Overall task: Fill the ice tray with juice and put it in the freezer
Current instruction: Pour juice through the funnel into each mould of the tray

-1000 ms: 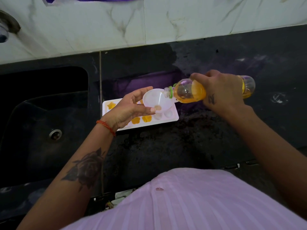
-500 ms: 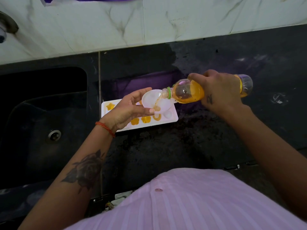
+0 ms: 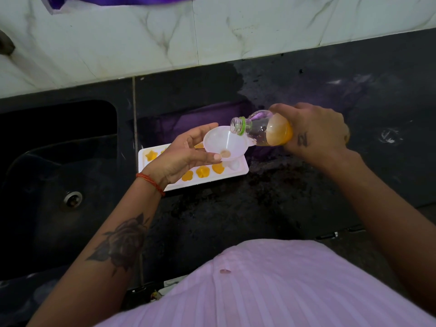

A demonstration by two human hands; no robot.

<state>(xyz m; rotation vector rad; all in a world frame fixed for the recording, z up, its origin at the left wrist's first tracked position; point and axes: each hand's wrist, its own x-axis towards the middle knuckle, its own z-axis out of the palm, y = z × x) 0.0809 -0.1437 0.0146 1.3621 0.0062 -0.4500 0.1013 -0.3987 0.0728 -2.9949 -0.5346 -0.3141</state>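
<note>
**At the counter's left end, beside the sink: funnel over tray, bottle tipped back**

On the black counter (image 3: 271,208), close to its seam with the sink (image 3: 59,185), lies the white ice tray (image 3: 238,172). Near row: three moulds hold orange juice, visible between wrist and funnel. Far-left corner: one star-shaped mould is filled. Rightmost near mould looks pale, not orange; contents hard to judge. Middle of the tray is hidden under hand and funnel, so its fill cannot be read.

Left hand (image 3: 181,156) holds the white funnel (image 3: 225,142) above the tray's right half, thumb on the near rim and fingers curved round the far side. Small pale-brown patch sits at the funnel's throat. Spout is hidden beneath the bowl; which mould it points into cannot be told.

Right hand (image 3: 313,131) grips the juice bottle (image 3: 264,129) round its body, fingers wrapped over the top. Bottle lies nearly level, open neck with green ring just above the funnel's far-right rim. Juice sits back toward the hand; neck section is clear. Bottle's base is hidden behind the hand.

Sink basin is dark, only the drain (image 3: 73,198) distinct. Marble-pattern wall (image 3: 165,31) runs along the counter's far edge; purple cloth (image 3: 113,0) is cut off at the top. Pink striped shirt (image 3: 259,291) fills the bottom.
</note>
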